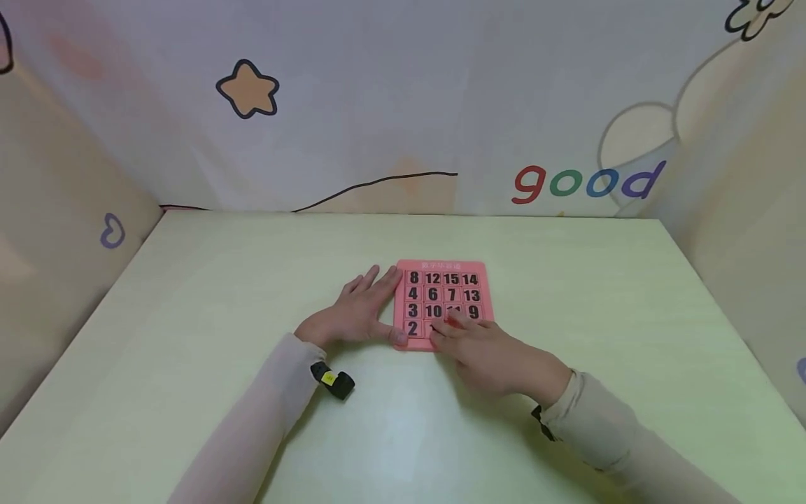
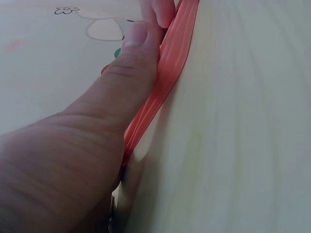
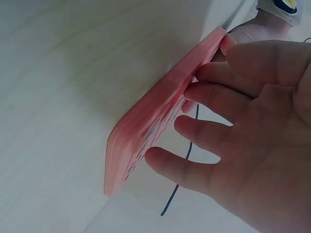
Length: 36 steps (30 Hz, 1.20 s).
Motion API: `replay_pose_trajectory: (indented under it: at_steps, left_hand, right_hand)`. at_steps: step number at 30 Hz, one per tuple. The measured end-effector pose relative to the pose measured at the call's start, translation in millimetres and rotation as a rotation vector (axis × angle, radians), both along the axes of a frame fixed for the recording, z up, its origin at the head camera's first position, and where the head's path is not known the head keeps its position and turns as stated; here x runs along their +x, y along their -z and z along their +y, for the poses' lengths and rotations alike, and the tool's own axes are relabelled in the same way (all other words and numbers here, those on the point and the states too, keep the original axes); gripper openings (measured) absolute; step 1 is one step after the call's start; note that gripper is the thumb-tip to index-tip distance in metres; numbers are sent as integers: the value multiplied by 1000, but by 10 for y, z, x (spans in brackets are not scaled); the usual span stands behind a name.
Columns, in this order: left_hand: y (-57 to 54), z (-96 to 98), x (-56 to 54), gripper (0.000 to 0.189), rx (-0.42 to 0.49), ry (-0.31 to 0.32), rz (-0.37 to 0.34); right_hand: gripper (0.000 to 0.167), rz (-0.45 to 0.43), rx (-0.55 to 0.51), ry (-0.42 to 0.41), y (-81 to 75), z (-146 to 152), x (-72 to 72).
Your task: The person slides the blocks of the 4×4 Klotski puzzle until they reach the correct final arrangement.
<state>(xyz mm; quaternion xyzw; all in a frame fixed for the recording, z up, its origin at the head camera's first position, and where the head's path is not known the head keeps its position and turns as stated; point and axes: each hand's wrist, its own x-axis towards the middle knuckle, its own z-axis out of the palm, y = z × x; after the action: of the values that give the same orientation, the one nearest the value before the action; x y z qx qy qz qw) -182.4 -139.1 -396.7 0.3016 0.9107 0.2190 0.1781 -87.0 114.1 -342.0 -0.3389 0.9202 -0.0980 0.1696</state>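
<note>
A pink number slide puzzle (image 1: 442,287) lies flat on the table, with rows of black-numbered tiles; the top row reads 8, 12, 15, 14. My left hand (image 1: 359,311) spreads along its left side, the index fingertip at the upper corner and the thumb near the lower one. In the left wrist view, that thumb (image 2: 107,97) lies against the puzzle's ridged side (image 2: 172,63). My right hand (image 1: 497,357) reaches over the lower right part, loosely extended fingertips on the lower tiles, some of which it hides. The right wrist view shows those fingers (image 3: 199,133) spread over the tile face.
The pale table (image 1: 220,280) extends around the puzzle to a printed back wall (image 1: 378,105) with a star and the word "good". Side walls rise at left and right. A black strapped device (image 1: 334,381) sits at the left wrist.
</note>
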Motion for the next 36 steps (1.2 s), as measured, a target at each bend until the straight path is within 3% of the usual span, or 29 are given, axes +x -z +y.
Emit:
replay_pose_trajectory:
  at_steps: [7,18,36]
  left_hand:
    - [-28,15,-17,123,-7,-4,-15]
    - [-45,13,7,123,10,-13,-16]
    - [-18,37,-18,123,-20,-22,-27]
  right_hand:
    - [52,-79,-10,88,-64,142,54]
    - [55,-52,-20,112,-91,518,188]
    - [53,-71,9,92,-70,214,109]
